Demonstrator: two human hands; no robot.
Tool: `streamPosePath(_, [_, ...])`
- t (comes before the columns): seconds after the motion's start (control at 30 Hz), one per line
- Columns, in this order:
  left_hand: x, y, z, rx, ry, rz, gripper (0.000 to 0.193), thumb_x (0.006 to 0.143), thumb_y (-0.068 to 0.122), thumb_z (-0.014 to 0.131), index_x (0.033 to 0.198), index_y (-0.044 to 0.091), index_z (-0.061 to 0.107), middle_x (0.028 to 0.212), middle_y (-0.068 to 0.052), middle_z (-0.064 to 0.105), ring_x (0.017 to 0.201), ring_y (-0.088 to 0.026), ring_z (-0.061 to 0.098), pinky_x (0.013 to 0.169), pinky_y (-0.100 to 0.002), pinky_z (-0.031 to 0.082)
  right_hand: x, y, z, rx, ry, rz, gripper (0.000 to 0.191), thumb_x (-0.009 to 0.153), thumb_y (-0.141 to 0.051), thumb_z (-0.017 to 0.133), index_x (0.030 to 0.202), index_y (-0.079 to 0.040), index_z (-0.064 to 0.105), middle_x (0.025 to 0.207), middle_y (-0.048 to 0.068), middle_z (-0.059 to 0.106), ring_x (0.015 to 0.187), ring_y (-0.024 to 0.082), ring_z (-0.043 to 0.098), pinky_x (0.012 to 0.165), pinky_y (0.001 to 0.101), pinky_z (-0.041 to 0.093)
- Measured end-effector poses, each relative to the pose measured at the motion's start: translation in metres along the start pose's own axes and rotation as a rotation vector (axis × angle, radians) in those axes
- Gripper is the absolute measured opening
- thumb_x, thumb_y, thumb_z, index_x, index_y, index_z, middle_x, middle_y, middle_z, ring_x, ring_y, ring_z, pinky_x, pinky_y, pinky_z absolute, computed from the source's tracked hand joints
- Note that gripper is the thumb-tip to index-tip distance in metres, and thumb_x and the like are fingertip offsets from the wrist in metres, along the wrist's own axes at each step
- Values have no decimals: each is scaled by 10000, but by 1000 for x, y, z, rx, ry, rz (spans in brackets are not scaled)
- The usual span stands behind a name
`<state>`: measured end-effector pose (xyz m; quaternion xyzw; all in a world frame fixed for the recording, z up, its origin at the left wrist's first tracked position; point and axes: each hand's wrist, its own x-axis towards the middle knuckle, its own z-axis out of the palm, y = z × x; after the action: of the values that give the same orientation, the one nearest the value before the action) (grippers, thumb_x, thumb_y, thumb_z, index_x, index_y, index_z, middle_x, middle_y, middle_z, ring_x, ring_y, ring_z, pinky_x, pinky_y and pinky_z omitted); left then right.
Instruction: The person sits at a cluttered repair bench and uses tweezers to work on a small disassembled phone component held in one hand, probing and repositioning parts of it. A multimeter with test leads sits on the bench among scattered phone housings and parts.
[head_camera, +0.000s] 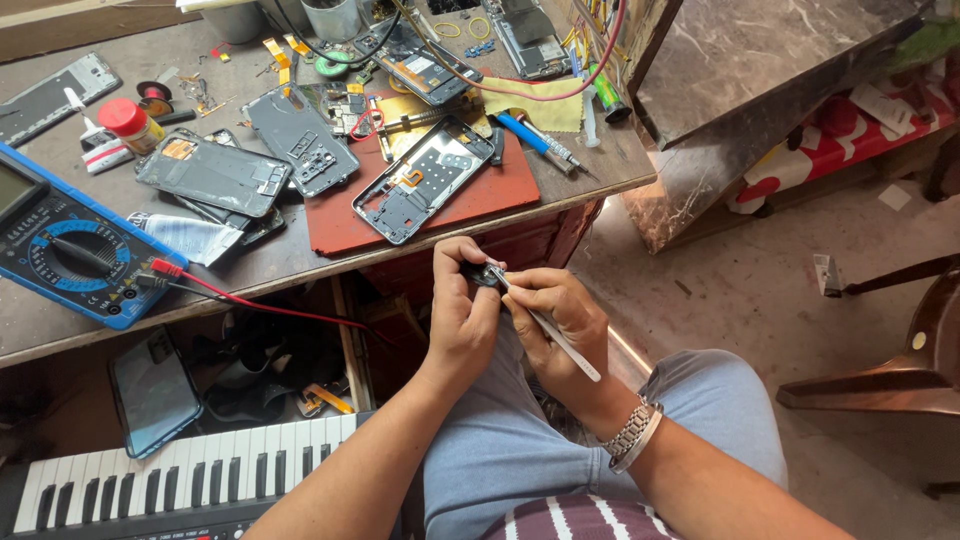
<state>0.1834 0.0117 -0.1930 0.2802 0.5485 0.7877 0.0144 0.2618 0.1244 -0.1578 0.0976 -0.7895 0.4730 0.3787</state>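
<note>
Two hands meet just below the worktop (300, 262) edge, above the person's lap. The left hand (462, 318) is curled tight around a small dark part (484, 273), of which only a sliver shows between thumb and fingers; what kind of part it is cannot be made out. The right hand (556, 318) pinches a slim metal tool (548, 328), probably tweezers, whose tip touches the dark part while its rear end juts out past the palm toward the wrist. A metal bracelet (633, 432) sits on that wrist.

On the worktop, an opened phone frame (425, 180) lies on a red mat (470, 198) close to the front edge, with another phone back shell (213, 173) further left and a blue multimeter (70, 250) overhanging the edge, cut off by the picture's left side. Its red lead (250, 303) drops below the worktop. A keyboard (150, 485) fills the lower left, partly out of frame, and a phone (153, 390) leans in the shadow above it. Open floor (760, 300) lies to the right, bounded by a marble-topped stand (740, 110) and a wooden chair (900, 370) at the frame's edge.
</note>
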Motion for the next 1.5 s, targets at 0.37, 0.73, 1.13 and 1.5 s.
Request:
streamPosePath(0.37, [0,0,-5,-558,-16,-142,392,892,6,431,1282,49,438,1162,-78,476,1137,-184,523,1127,-354,427,3,-2,-1,31,-7,33,147,970,-22,738,1080,-43,643,1133,126,715,954,185,730,800,285,593])
streamPosePath(0.73, [5,-6,-8,-670,82,-252,384,832,-24,417,1204,29,493,1104,-91,502,1043,-210,546,1074,-405,465,-3,4,5,31,-14,36,147,957,-16,744,1066,-49,651,1133,126,717,960,190,731,800,283,596])
streamPosePath(1.13, [9,-6,-10,-797,108,-356,340,806,-66,449,1113,62,520,1052,-66,518,965,-205,542,966,-373,501,-7,7,11,54,-5,0,154,955,-2,747,1077,-42,662,1136,128,703,1032,206,721,875,296,600])
streamPosePath(1.5, [8,-8,-12,-797,72,-398,312,853,-88,480,1122,67,511,1060,-59,509,950,-163,512,901,-300,484,-1,-2,11,172,9,173,110,985,-4,711,1082,-14,659,1139,123,728,968,139,707,831,255,583])
